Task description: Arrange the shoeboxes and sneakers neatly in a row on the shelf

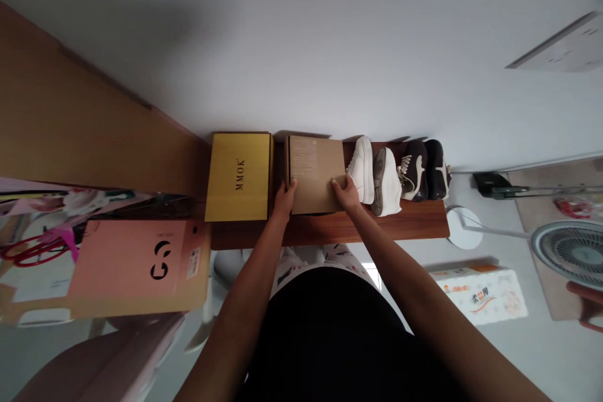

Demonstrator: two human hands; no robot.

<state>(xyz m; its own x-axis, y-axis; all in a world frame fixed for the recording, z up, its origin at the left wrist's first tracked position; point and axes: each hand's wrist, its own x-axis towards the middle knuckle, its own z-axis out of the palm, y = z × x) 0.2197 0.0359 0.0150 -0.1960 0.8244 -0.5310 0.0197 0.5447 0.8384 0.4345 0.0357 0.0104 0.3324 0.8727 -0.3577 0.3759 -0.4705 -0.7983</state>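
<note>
A plain brown cardboard box (316,166) with a printed label lies on the dark wooden shelf (330,231). My left hand (284,198) grips its left side, thumb on top. On the right side my right hand (347,193) holds the same box, its thumb on the lid. My fingers under and behind the box edges are hidden. To the left is a yellow box (238,195) marked MMOK. Close to my right hand stand white sneakers (362,169), and past them dark shoes (414,169) with pale trim.
On the left, a pink box (129,257) rests on a tan surface beside red and pink items. A white wall (320,75) rises behind the shelf. To the right are a wrapped tissue pack (485,295), a round fan (572,251) and part of another hand (586,304).
</note>
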